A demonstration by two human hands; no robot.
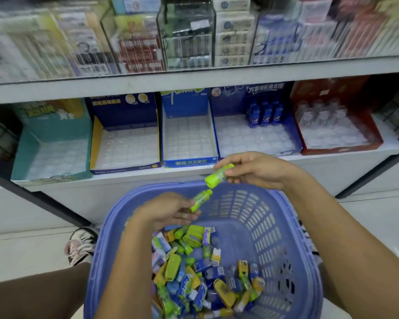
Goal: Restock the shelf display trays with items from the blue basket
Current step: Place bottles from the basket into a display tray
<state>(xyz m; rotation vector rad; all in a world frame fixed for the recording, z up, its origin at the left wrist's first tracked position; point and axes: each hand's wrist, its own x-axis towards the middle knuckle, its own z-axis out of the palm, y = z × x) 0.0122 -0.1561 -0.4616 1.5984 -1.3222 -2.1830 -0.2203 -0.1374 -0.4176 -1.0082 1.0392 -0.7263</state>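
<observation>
blue basket (251, 203) sits low in the middle of the frame and it's loaded, with a big heap of small packs (200, 272) piled in its lower left part. so honestly this looks like early days.

left hand (168, 210) is over the basket with its fingers curled round a green tube (200, 199). right hand (251, 169), a bit higher and to the right, pinches a second tube (218, 176) between thumb and fingertips just above the far rim. the two tubes are near each other, not touching as far as i can tell.

trays run across the middle of the frame. teal tray (23, 155) at left, yellow tray (96, 143) next to it and mid tray (189, 161) in the centre all show nothing but bare plastic slots. navy tray (294, 137) right of centre has a few blue bottles (265, 113) at the back. red tray (341, 150) at far right has some clear bottles (320, 111) at the back. the front rows of both are bare.

my guess is nothing green has gone in yet, so pretty much all the restocking is left. can't tell which tray takes the tubes because the labels are too blurry, though the mid one has green lettering up top.
</observation>
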